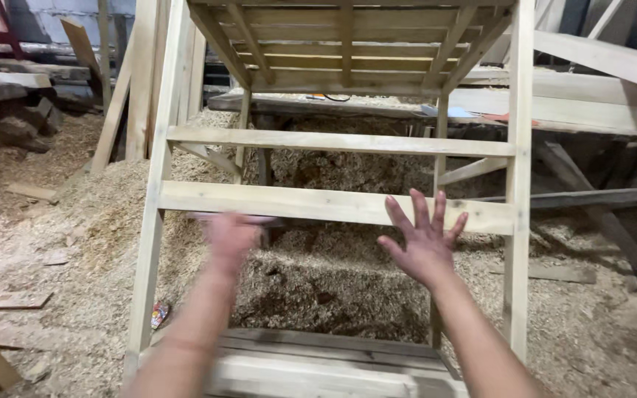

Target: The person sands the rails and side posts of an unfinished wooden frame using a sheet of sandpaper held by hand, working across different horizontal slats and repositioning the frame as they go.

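Observation:
A pale wooden frame (333,205) with horizontal rails and two upright legs stands in front of me on a floor of sawdust. My right hand (423,239) is open, fingers spread, just below the lower wide rail near the right upright (519,191). My left hand (231,234) is blurred by motion, raised in front of the same rail toward the left; its fingers look loose and it holds nothing. Neither hand visibly touches the wood.
Deep sawdust and shavings (318,280) cover the floor under the frame. Planks lean at the back left (116,110), a cluttered workbench (569,107) stands behind, grey boards (599,214) lie at the right, and flat boards (318,361) lie at my feet.

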